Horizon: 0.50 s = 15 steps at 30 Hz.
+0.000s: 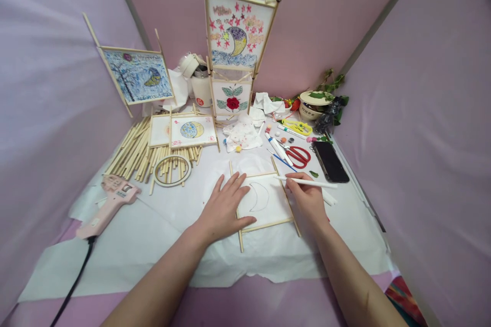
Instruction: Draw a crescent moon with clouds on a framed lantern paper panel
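Observation:
A small panel of white paper in a wooden-stick frame (281, 207) lies on the covered table in front of me. A thin crescent moon outline (263, 198) is drawn on the paper. My left hand (227, 208) lies flat across the panel's left side, fingers spread, with the thumb near its lower left corner. Pinched in the fingers of my right hand (307, 196) is a slim white pen (314, 182), held almost level. Its tip points left, over the panel's upper right corner; whether it touches the paper I cannot tell.
To the left are a pink glue gun (111, 204) with a black cord, a tape roll (172, 170) and many wooden sticks (132, 150). Red-handled scissors (299, 157), markers (279, 149) and a phone (330, 162) lie to the right. A tall lantern (241, 30) stands behind.

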{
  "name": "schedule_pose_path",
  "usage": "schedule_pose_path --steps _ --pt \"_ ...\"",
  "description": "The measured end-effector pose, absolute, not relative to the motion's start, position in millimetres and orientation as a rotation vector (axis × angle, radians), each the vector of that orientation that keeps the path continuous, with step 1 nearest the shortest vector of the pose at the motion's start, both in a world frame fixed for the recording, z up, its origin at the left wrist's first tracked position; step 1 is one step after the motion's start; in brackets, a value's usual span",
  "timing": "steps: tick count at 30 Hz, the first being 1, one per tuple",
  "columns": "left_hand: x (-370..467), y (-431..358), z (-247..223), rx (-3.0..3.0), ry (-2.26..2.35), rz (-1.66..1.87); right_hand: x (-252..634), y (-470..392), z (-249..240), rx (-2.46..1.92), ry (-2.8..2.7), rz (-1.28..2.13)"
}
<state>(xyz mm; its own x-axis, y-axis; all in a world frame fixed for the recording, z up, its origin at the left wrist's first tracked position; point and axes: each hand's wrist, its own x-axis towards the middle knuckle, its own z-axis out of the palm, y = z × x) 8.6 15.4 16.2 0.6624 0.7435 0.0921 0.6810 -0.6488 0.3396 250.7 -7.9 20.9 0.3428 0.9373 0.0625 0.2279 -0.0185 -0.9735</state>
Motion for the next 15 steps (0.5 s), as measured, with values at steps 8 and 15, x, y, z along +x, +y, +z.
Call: schedule_pose_path --steps 8,15 --pt "9 16 15 2.614 1.112 0.323 234 17 19 -1.379 -1.452 0.873" --pt "9 16 17 2.613 1.111 0.288 233 17 13 -1.389 -1.53 0.868"
